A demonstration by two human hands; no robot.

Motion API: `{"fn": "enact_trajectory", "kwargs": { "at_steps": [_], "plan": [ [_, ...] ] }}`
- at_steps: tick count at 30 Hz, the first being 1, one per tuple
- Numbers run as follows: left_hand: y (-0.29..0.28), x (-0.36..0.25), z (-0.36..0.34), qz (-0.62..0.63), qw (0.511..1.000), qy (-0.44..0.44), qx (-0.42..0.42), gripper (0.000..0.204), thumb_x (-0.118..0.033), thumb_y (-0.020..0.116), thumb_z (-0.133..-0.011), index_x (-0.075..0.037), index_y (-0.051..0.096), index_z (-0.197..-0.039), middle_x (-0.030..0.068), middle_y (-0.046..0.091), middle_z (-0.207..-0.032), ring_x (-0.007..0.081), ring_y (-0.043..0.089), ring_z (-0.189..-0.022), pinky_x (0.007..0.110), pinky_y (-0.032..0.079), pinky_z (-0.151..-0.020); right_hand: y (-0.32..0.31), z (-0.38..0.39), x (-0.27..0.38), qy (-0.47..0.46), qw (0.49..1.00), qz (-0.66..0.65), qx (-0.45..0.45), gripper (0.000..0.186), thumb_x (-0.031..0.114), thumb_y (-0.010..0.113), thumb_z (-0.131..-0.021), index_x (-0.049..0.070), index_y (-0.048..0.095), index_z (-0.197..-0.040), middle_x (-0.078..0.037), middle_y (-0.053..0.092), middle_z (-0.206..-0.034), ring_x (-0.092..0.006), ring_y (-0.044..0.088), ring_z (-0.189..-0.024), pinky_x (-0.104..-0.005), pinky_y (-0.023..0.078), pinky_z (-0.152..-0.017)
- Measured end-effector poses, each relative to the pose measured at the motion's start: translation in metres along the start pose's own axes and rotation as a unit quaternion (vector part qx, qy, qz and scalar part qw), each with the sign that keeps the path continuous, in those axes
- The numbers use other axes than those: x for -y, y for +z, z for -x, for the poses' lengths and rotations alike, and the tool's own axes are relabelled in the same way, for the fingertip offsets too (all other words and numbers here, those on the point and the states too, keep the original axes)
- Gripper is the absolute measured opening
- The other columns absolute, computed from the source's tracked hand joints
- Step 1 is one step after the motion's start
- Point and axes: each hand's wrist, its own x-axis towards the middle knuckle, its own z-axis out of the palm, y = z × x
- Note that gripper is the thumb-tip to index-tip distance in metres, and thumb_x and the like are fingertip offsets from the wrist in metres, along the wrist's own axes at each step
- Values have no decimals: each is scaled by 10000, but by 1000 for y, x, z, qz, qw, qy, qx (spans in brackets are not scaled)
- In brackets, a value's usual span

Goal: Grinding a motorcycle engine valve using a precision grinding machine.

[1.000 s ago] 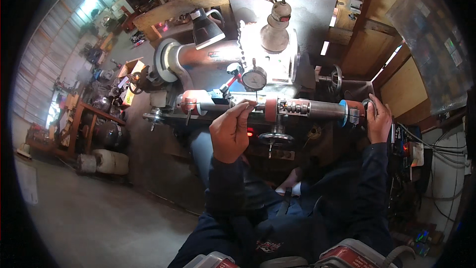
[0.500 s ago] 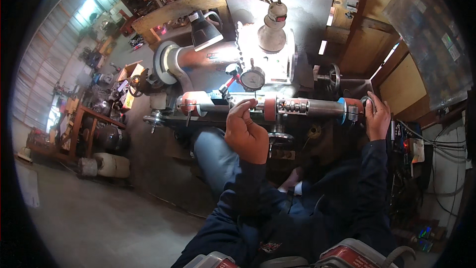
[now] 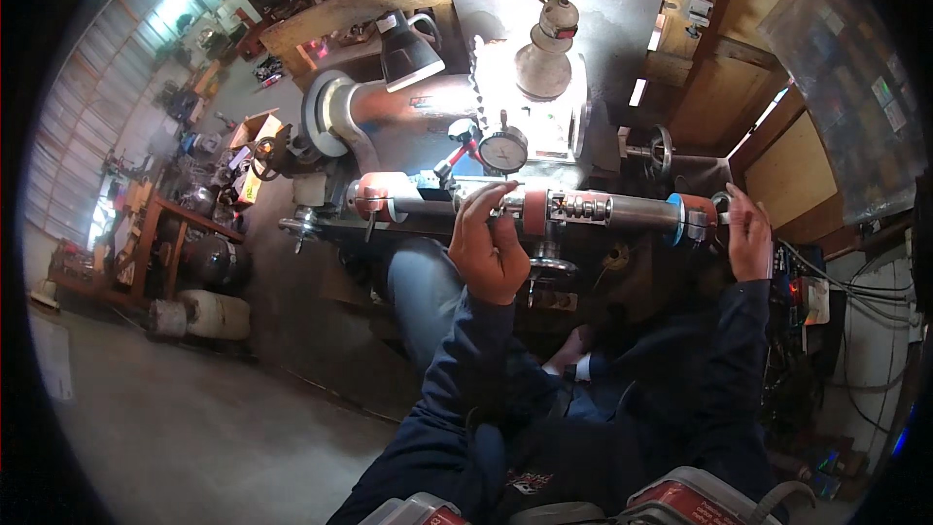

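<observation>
A long metal shaft assembly (image 3: pixel 637 211) lies crosswise in front of me, with red collars and a coil spring (image 3: pixel 586 206) showing in a cut-out. My left hand (image 3: pixel 489 258) is at its middle, just left of a red collar (image 3: pixel 535 212); the fingers point up beside the shaft and the thumb stands apart. Right above those fingertips is a round dial gauge (image 3: pixel 503 151) on a red-and-black holder (image 3: pixel 457 156). At the right end, my right hand (image 3: pixel 748 238) has its fingers stretched beside a small metal end piece (image 3: pixel 720 204), next to the blue-edged collar (image 3: pixel 688 219). Whether its fingertips touch the piece is unclear.
Behind the shaft stand a bright-lit machine column (image 3: pixel 544 68), a black lamp head (image 3: pixel 406 53) and a large cylindrical housing (image 3: pixel 413 109). Handwheels sit at right (image 3: pixel 659 153) and below (image 3: pixel 551 269). Cables (image 3: pixel 855 277) hang at far right; cluttered shelves line the left.
My left hand's fingers have straightened and its thumb has spread away from them. My right hand's fingers have loosened from around the end piece. The whole view has shifted slightly.
</observation>
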Motion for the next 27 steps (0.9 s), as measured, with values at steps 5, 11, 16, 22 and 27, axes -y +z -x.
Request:
{"fn": "enact_trajectory", "kwargs": {
  "at_steps": [5, 11, 16, 22, 27],
  "plan": [
    [2, 8, 0, 25, 999, 35, 25, 104, -2, 500, -989, 20, 599, -967, 149, 695, -897, 208, 687, -766, 307, 543, -711, -7, 10, -36, 23, 987, -152, -50, 235, 193, 492, -1024, 34, 643, -1110, -95, 650, -1090, -213, 601, -989, -327, 435, -945],
    [-10, 12, -10, 158, 976, -15, -151, 76, -59, 530, -1000, 1, 565, -1030, 124, 675, -837, 184, 635, -699, 292, 511, -606, 6, 12, -59, 53, 980, -186, -45, 126, 126, 547, -997, 22, 618, -998, -72, 644, -945, -168, 587, -936, -300, 445, -891],
    [-13, 27, -10, 129, 968, -106, -186, 148, -130, 581, -996, 6, 573, -1053, 98, 657, -822, 108, 582, -678, 211, 424, -529, 25, -9, -74, 121, 962, -243, -7, 134, 133, 573, -988, 18, 641, -1003, -50, 648, -931, -150, 587, -912, -296, 459, -863],
    [-15, 39, -3, 172, 955, -152, -190, 207, -186, 546, -1021, -9, 537, -1127, 75, 628, -793, 90, 520, -591, 202, 404, -508, 61, -5, -112, 39, 960, -276, 17, 231, 191, 558, -974, 0, 655, -1060, -47, 660, -1009, -138, 606, -939, -297, 487, -834],
    [-16, 40, -6, 230, 943, -136, -199, 176, -140, 528, -1023, -33, 509, -1161, 87, 612, -795, 116, 544, -597, 209, 421, -524, 72, 29, -142, 123, 947, -280, 102, 242, 147, 566, -953, -12, 667, -1105, -31, 682, -957, -156, 635, -892, -313, 508, -795]
  ]
}}
